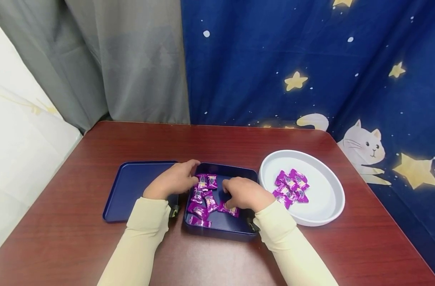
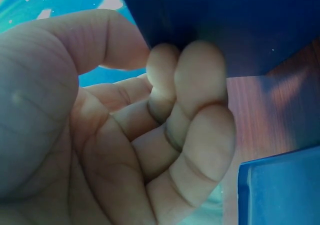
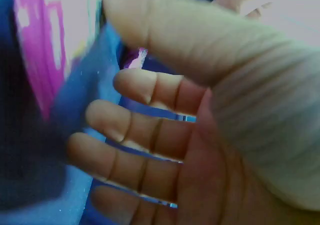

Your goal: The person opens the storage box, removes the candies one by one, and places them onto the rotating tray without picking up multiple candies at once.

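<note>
A dark blue rectangular box (image 1: 221, 233) holds several purple-wrapped candies (image 1: 210, 201), mostly along its left side. My left hand (image 1: 174, 179) grips the box's left wall near the back corner. In the left wrist view its curled fingertips press against the blue wall (image 2: 240, 25), with the thumb at the edge. Inside the box, my right hand (image 1: 247, 193) hovers with loosely bent, spread fingers. Its thumb tip is right at a candy (image 1: 232, 210) near the middle. The right wrist view shows that wrapper (image 3: 42, 45) blurred beside the thumb, apart from the other fingers.
A round white tray (image 1: 326, 194) with several more purple candies (image 1: 291, 186) stands close to the box's right side. A flat blue lid (image 1: 131, 186) lies left of the box, partly under the left forearm. Curtains hang behind the reddish-brown table (image 1: 217, 143).
</note>
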The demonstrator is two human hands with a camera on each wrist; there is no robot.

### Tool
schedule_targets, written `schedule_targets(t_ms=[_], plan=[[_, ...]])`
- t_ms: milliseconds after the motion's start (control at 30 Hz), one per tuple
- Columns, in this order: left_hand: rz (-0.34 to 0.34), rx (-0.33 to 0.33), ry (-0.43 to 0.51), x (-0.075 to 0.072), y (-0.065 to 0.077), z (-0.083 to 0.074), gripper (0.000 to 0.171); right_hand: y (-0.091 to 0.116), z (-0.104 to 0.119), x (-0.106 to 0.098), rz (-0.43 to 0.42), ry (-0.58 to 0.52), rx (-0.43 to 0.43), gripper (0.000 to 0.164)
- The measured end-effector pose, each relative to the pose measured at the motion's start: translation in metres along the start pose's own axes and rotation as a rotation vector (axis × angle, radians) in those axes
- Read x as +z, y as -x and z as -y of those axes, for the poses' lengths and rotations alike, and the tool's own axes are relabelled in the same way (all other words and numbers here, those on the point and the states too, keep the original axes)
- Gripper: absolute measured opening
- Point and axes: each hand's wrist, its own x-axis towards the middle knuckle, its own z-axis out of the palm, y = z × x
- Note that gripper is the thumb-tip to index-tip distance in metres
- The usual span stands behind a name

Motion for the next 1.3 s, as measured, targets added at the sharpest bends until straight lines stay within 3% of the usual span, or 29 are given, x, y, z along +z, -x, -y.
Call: schedule_targets(t_ms=[200,433,767,1033,1300], plan=[[0.003,-0.004,-0.001,-0.0005,0.0002,0.0002,0.054,0.0002,0.0014,-0.0019,-0.038,0.035,-0.064,0.015],[0.004,-0.005,0.000,0.0006,-0.0002,0.0012,0.054,-0.0012,-0.0002,0.0018,-0.071,0.051,-0.102,0.010],[0.006,-0.011,-0.001,0.0010,-0.0002,0.0012,0.054,-0.0027,-0.0019,0.0025,-0.072,0.071,-0.019,0.030],[0.007,-0.017,0.003,0.0001,-0.0006,-0.0001,0.054,-0.0017,-0.0003,0.0034,-0.065,0.107,-0.050,0.018],[0.005,-0.015,-0.001,0.0001,0.0002,0.0003,0.054,-0.0026,-0.0021,0.0043,-0.073,0.104,-0.057,0.016]])
